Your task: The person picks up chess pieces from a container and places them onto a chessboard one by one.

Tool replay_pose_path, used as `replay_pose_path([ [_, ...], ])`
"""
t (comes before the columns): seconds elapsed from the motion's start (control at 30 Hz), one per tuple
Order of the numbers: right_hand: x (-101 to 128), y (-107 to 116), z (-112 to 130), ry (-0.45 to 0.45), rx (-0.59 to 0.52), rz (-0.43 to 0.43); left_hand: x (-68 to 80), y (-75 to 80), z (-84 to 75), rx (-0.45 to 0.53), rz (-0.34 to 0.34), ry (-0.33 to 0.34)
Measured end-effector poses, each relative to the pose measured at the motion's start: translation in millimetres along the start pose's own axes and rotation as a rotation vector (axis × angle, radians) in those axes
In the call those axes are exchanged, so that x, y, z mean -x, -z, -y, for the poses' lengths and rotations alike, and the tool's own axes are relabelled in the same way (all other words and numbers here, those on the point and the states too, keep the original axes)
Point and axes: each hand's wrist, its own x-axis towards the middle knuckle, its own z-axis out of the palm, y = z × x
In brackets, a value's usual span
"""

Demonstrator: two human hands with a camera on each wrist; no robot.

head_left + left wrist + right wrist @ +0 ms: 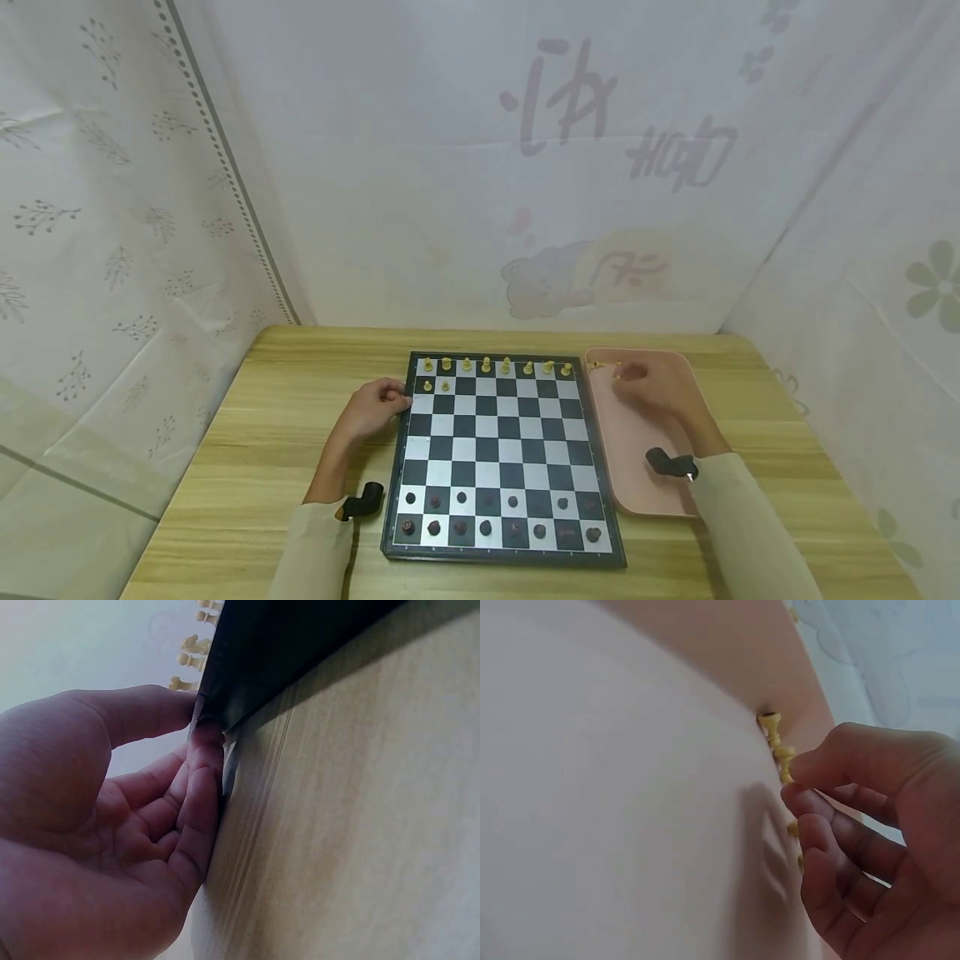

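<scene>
Left hand: the left hand [372,408] lies on the table [262,433] at the chessboard's [495,454] left edge; thumb on top of the rim and fingers [201,802] curled against its side, clamped on the board.
Right hand: the right hand [651,388] is over the far end of the pink tray [637,467], thumb and fingertips [810,802] closing on a yellow pawn [784,759]; whether it is lifted clear of the tray, I cannot tell.
Tray contents: a few more yellow pieces [769,721] lie beside the fingers, near the tray's far wall.
Board, far side: back row of yellow pieces [495,365] filled; two yellow pawns [437,386] stand in the second row at the left.
Board, near side: two rows of dark pieces [498,515] stand filled.
Tray position: just beside the board's right edge.
</scene>
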Motion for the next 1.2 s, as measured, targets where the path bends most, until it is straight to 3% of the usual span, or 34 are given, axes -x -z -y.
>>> replay_pose_path([
  [0.13, -1, 2, 7, -0.058, 0.001, 0.034, -0.1, 0.2, 0.7, 0.000, -0.001, 0.002],
  [0.37, -4, 12, 28, -0.065, 0.052, 0.087, -0.2, -0.1, 1.4, -0.001, -0.003, 0.003],
  [0.53, -7, 9, 43, -0.072, -0.138, 0.155, -0.2, 0.0, 2.5, -0.008, -0.007, -0.004],
  [0.7, -13, 2, 61, -0.004, -0.332, 0.136, -0.7, 0.3, 3.2, -0.005, -0.009, -0.006],
  [1.2, -27, -12, 109, 0.089, -0.341, 0.155, -2.9, -0.4, 1.2, -0.003, -0.008, 0.019],
])
